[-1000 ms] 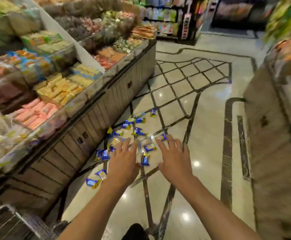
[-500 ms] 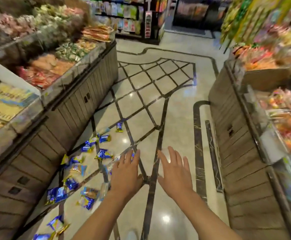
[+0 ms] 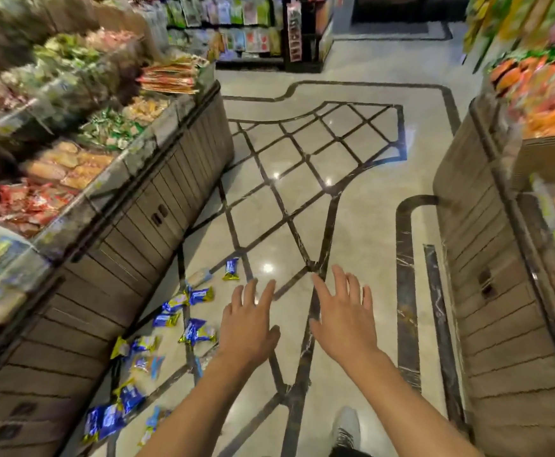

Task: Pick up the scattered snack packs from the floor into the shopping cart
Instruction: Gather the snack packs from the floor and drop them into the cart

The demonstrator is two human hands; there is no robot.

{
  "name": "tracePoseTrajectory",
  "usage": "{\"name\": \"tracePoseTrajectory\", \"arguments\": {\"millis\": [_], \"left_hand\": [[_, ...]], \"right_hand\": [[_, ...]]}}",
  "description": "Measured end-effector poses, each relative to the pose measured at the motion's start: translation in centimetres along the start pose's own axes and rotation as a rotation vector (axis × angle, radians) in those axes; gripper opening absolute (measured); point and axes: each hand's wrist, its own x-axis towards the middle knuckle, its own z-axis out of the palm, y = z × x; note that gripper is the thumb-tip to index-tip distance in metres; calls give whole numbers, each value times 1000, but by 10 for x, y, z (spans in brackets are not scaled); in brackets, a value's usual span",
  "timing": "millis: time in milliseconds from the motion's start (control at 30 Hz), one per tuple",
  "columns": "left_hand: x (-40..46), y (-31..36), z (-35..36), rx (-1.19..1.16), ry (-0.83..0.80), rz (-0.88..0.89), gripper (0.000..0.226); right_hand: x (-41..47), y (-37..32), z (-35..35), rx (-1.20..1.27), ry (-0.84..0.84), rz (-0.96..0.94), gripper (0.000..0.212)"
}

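Shop aisle, glossy floor [image 3: 362,206]. Both hands, left hand [image 3: 248,328] and right hand [image 3: 343,319], grip spread, empty. Best crouch left, gather snack packs [image 3: 197,331] in handfuls.

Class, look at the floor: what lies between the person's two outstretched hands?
In the head view, only bare polished floor with dark inlay lines shows between the left hand and the right hand; the blue snack packs lie left of both.

View swung right, up aisle; snack packs [image 3: 198,331] now lower left; both hands, empty, spread, drifted off packs over bare floor [image 3: 362,206].
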Motion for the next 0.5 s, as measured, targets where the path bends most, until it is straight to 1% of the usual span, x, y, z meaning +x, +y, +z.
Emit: {"name": "tracePoseTrajectory", "arguments": {"millis": [100, 200, 333, 500], "left_hand": [[47, 19, -14, -2, 43, -80, 85], [87, 19, -25, 18, 104, -182, 86], [135, 0, -31, -25, 101, -325, 84], [209, -31, -32, -112, 111, -471, 83]], "right_hand": [[57, 19, -13, -8, -35, -96, 83], [112, 25, -21, -26, -57, -192, 85], [185, 20, -19, -52, -139, -318, 84], [282, -4, -10, -69, -189, -457, 85]]}}
